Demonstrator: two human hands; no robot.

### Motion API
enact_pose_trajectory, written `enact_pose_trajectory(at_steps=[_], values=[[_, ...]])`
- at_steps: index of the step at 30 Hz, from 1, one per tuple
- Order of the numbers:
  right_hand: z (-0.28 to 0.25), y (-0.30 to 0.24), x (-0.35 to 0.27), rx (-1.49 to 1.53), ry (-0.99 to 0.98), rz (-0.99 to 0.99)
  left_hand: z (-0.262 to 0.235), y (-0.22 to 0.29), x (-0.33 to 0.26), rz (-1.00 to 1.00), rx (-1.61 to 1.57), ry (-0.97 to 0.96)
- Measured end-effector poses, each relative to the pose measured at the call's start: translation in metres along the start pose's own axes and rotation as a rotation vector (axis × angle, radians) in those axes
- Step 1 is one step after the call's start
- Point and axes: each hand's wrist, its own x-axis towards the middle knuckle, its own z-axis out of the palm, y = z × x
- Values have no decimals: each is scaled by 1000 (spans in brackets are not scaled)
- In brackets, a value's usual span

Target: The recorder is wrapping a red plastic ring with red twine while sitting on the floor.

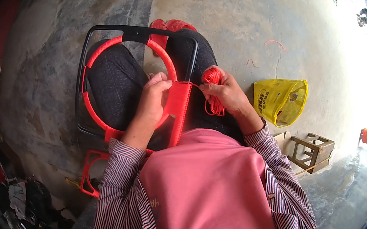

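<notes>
Across my lap lies a black metal frame (79, 93) with a ring inside it, mostly wrapped in red cord (167, 61). A band of the same red wrapping runs along its near right side. My left hand (156, 95) is closed on the wrapped frame where ring and side band meet, thumb on top. My right hand (227, 91) grips a bundle of red cord (212, 78), with loops hanging below the fingers. From the bundle a short taut strand reaches the wrapped side bar, between the two hands.
A yellow bag (277, 98) stands on the concrete floor to the right, near a small wooden stool (314, 151). Red cord scraps (276, 42) lie beyond it. At the left are another red-wrapped frame (87, 172) and a dark pile of odds and ends (19, 198).
</notes>
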Motion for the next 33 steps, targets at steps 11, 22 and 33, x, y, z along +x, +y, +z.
enact_pose_trajectory(at_steps=[11, 22, 33], values=[[-4, 6, -1, 103, 4, -9, 3, 1, -1, -23, -46, -26], [-7, 12, 0, 86, -1, -18, 2, -2, 1, -9, -72, -6], [-5, 19, -10, -58, 20, -179, -10, -9, 11, 44, 177, 26]])
